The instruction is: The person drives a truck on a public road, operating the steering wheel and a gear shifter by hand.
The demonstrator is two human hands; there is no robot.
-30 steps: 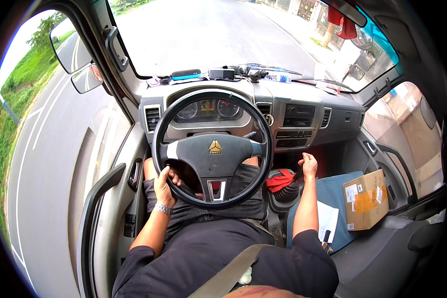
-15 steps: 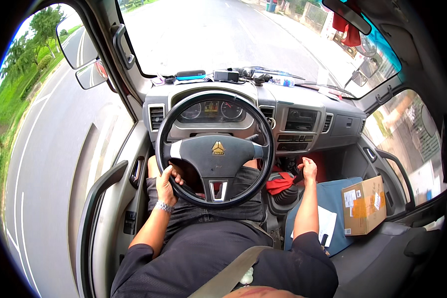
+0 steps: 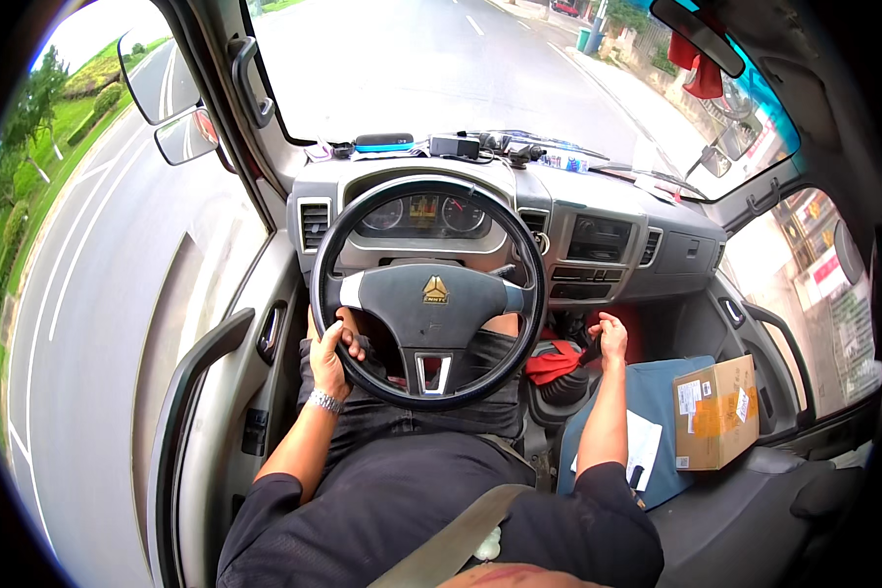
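Observation:
My left hand (image 3: 333,355) is closed around the lower left rim of the black steering wheel (image 3: 536,294), thumb up along it. A metal watch (image 3: 326,401) circles that wrist. To the right of the wheel, my right hand (image 3: 612,336) is curled over the top of the gear lever (image 3: 590,355); the palm hides its knob. A red cloth (image 3: 554,364) is wrapped about the lever's base, above the dark rubber boot (image 3: 564,389). Behind the wheel, the instrument cluster (image 3: 424,213) is lit.
A taped cardboard box (image 3: 704,446) and white papers (image 3: 641,443) rest on a blue-grey surface (image 3: 598,392) at my right. A blue-edged case (image 3: 383,143) and a black device (image 3: 455,147) lie on the dashboard. A seat belt (image 3: 451,539) crosses my chest. Road (image 3: 412,69) shows ahead.
The roadside scenery outside has shifted past the windows and mirrors. Both hands keep their places on the wheel and the lever.

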